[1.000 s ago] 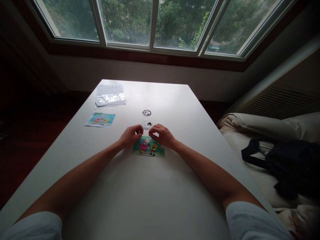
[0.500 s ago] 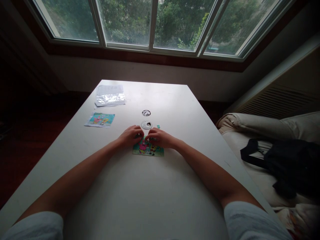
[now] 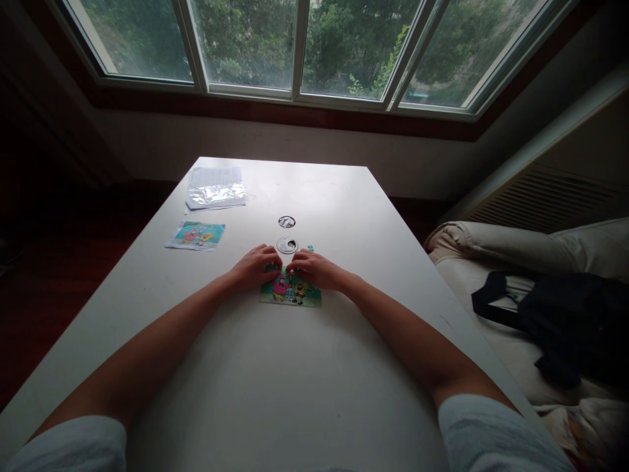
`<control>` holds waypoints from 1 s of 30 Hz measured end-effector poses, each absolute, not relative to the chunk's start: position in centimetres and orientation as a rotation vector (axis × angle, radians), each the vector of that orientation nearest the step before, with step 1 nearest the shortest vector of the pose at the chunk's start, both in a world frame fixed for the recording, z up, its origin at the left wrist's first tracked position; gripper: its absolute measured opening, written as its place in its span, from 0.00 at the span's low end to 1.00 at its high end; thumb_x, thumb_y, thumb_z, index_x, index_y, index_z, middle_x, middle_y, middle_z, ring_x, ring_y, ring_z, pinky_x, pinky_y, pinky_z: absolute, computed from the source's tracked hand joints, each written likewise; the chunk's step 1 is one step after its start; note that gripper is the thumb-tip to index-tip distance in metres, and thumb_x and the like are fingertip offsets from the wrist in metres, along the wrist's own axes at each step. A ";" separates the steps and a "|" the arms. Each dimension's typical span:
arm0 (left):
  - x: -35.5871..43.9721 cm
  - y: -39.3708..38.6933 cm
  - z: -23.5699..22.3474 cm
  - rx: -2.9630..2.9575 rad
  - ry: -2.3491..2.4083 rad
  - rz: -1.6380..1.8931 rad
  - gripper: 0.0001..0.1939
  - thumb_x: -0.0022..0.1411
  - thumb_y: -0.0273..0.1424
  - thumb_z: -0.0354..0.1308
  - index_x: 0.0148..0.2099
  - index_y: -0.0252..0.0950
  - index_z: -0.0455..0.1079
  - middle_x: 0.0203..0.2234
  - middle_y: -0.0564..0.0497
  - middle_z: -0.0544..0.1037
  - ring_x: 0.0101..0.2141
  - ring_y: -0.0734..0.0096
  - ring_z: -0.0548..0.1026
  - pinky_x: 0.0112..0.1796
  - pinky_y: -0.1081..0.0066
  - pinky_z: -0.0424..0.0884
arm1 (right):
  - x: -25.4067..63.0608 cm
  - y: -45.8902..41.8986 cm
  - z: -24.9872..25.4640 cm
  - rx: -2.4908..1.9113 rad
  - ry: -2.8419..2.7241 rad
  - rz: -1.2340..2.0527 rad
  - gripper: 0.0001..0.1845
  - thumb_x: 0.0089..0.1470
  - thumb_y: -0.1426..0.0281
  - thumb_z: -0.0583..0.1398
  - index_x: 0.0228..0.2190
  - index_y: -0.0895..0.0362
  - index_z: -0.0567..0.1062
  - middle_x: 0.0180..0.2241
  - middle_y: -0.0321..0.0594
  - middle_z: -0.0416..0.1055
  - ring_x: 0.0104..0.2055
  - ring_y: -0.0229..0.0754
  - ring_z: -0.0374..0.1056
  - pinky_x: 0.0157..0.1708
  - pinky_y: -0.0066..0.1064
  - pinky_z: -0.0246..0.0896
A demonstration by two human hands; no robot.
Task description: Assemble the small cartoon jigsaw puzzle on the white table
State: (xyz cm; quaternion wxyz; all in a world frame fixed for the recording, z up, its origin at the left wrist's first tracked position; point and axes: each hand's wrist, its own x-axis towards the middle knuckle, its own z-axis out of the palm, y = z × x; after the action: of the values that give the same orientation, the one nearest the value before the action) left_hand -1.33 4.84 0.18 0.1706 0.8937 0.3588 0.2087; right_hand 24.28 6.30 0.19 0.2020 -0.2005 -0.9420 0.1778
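A small cartoon jigsaw puzzle [image 3: 291,293] lies flat on the white table [image 3: 275,367] in front of me. My left hand [image 3: 255,265] rests at its far left corner with the fingers curled down onto the edge. My right hand [image 3: 314,269] sits beside it at the far edge, its fingers bent and pressed together on the puzzle. The fingertips of the two hands almost meet. What lies under them is hidden. A loose teal puzzle piece [image 3: 310,248] lies just beyond my right hand.
Two round silvery discs [image 3: 287,245] [image 3: 286,221] lie beyond the hands. A cartoon picture card [image 3: 196,235] and a clear plastic bag on paper [image 3: 216,187] lie at the far left. A sofa with a black bag [image 3: 565,321] stands to the right of the table.
Both hands have dropped from a raised pinch above the puzzle's far edge down onto it, and the right hand has shifted left. The teal piece beyond it is now uncovered.
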 end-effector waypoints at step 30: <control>-1.2 4.7 0.3 2.517 1.033 0.611 0.05 0.62 0.30 0.59 0.41 0.40 0.75 0.39 0.48 0.75 0.42 0.61 0.69 0.44 0.64 0.67 | 23.9 5.6 0.2 -0.674 -2.525 0.256 0.08 0.66 0.69 0.55 0.35 0.54 0.73 0.35 0.43 0.73 0.40 0.45 0.64 0.40 0.35 0.58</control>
State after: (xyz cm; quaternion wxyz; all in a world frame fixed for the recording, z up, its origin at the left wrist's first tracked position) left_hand -1.22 4.72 0.32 0.1755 0.8887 0.3646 0.2157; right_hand 23.90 5.63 0.23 0.2551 -0.2481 -0.9298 0.0943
